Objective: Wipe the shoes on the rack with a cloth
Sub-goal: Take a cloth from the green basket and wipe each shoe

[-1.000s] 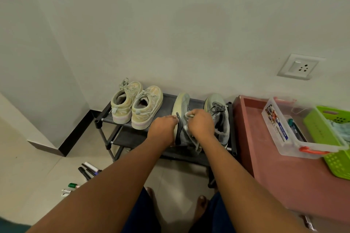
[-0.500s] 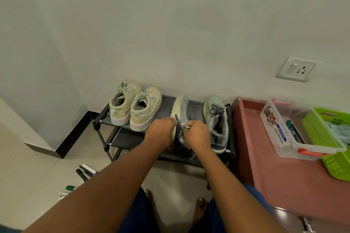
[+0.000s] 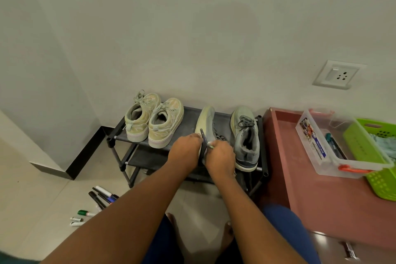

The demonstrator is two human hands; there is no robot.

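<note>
Your left hand (image 3: 186,149) grips the tilted grey shoe (image 3: 206,126) on the rack (image 3: 190,117); your right hand (image 3: 220,156), at 3 o'clock, pinches a cloth (image 3: 211,146).

Dim, even, greenish indoor light, soft shadows, wide-angle bending at edges, perhaps slight softness throughout.

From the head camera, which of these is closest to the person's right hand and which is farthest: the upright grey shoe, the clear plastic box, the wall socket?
Measured from the right hand:
1. Upright grey shoe, on the rack just to the hand's right, nearly touching it.
2. Clear plastic box, farther right on the red surface.
3. Wall socket, high on the wall, up and to the right.
</note>
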